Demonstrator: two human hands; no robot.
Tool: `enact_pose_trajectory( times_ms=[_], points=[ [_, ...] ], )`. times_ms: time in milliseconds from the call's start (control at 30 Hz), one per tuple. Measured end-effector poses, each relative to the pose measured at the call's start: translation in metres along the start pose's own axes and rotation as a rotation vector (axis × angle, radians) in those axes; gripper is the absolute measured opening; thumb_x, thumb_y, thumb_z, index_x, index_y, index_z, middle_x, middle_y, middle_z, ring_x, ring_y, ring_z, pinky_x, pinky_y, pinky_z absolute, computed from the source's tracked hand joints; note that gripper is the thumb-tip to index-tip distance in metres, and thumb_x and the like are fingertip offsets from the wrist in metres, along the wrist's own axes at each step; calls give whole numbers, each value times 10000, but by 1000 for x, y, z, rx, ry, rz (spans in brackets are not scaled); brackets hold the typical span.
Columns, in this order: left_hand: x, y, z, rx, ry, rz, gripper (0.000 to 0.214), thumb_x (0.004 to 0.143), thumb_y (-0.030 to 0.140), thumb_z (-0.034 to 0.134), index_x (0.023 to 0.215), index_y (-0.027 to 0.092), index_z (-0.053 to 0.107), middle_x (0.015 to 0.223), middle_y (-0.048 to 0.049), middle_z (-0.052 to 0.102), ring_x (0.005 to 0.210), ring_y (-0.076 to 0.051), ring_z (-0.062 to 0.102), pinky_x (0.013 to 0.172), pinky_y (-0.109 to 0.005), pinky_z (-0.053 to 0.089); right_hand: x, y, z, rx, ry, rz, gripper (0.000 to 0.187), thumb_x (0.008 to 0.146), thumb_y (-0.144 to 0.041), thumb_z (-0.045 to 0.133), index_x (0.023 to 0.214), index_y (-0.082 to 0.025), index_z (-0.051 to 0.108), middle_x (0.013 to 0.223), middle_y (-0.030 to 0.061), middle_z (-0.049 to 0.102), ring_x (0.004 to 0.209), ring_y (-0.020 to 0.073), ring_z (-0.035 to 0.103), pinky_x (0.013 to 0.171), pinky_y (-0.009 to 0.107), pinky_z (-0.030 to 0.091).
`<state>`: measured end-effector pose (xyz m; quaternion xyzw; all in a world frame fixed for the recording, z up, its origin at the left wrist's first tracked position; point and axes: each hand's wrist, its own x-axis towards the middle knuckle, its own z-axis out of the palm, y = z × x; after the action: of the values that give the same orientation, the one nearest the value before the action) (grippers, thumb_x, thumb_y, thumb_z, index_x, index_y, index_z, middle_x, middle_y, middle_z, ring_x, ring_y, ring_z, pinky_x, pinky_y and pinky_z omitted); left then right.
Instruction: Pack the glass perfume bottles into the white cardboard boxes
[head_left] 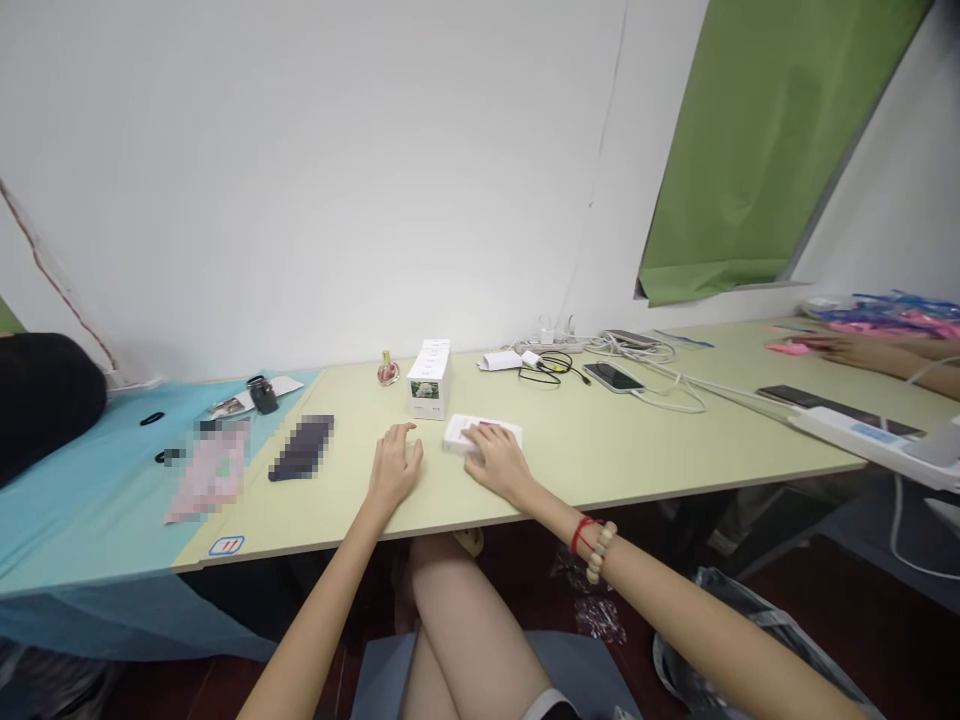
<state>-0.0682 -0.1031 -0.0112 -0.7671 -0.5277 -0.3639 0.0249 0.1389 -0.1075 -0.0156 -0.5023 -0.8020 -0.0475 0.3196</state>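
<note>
My right hand (pixel 495 457) is on a small flat white box (pixel 455 433), with the fingers over its top and the thumb along its near edge. To the left, my left hand (pixel 394 465) hovers low over or rests on the tabletop, fingers apart and nothing in it. Just beyond my hands stands a row of several white boxes (pixel 427 398), pressed together. The front one carries a picture of pale flowers and green leaves. A small bottle with reddish contents (pixel 388 372) stands left of that row.
Beyond my right hand lie a white charger (pixel 530 358), a black cable (pixel 555 372) and a phone (pixel 613 377). A power strip (pixel 855 435) sits at the right edge. Another person's hand (pixel 832 347) is far right. Blue cloth (pixel 112 510) covers the left side; a trash bin (pixel 757 620) stands below.
</note>
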Motion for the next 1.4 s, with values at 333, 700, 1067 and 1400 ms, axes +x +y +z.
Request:
enact_pose_trajectory(
  times_ms=[333, 700, 1067, 1400],
  points=[
    [0, 4, 0, -26, -166, 135, 456, 755, 467, 528, 1163, 265, 495, 1256, -44, 489, 1177, -207, 428, 985, -349, 315, 26, 29, 13, 219, 178, 412, 301, 823, -244, 329, 961, -187, 591, 990, 64, 615, 937, 182, 549, 883, 379, 364],
    [-23, -47, -40, 235, 38, -213, 397, 730, 503, 522, 1027, 241, 497, 1079, -46, 562, 1044, -224, 494, 900, -362, 356, 77, 116, 28, 21, 75, 654, 242, 751, -215, 434, 889, -147, 620, 953, 99, 601, 950, 229, 512, 874, 392, 323],
    [1, -25, -36, 235, 160, -72, 239, 769, 259, 461, 1003, 256, 511, 1146, -38, 535, 1155, -229, 429, 975, -407, 298, 117, 142, 61, -285, 221, 728, 544, 716, -361, 504, 1183, -110, 387, 1144, 175, 414, 1097, 316, 344, 900, 436, 243],
    [50, 32, 45, 199, -40, 1006, 142, 794, 283, 454, 863, 185, 530, 1109, -67, 549, 1027, -186, 493, 912, -325, 340, 151, 167, 70, -378, 279, 697, 634, 701, -465, 509, 1219, -121, 387, 1158, 175, 405, 1073, 308, 367, 884, 421, 255]
  ],
)
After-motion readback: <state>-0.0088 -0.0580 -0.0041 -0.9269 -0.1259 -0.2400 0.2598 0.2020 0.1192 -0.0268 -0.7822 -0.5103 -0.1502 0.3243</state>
